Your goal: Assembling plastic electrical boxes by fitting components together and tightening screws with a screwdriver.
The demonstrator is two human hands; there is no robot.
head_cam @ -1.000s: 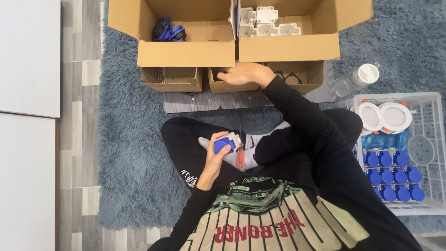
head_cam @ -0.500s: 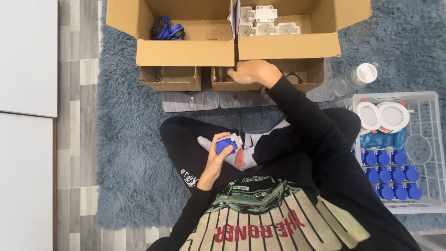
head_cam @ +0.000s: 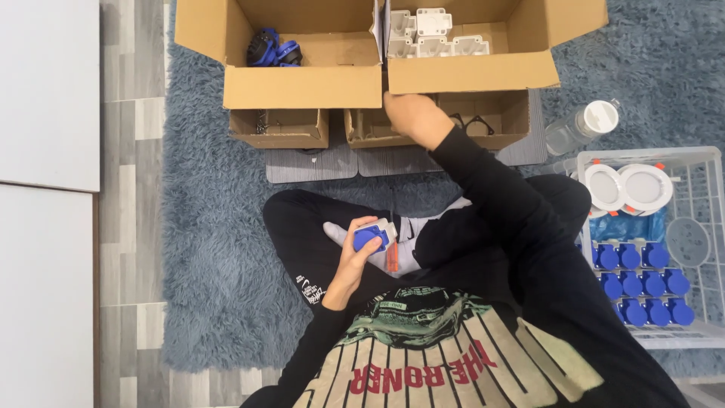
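head | left fingers (head_cam: 361, 245) grip blue socket (head_cam: 371, 236) | right fingers (head_cam: 400, 113) unclear, hidden in box (head_cam: 438, 125)

Light is soft, even and fairly bright across the whole overhead view, with no single source to be picked out. Shadows are faint: a dim band lies under the flaps of the open brown cardboard boxes (head_cam: 302, 87), and the small trays below them sit in shade. The round white glossy discs (head_cam: 627, 187) look nearly washed out (no hard glare, though). The shaggy grey-blue rug (head_cam: 211, 249) stays sharp; the picture's edges bend slightly.
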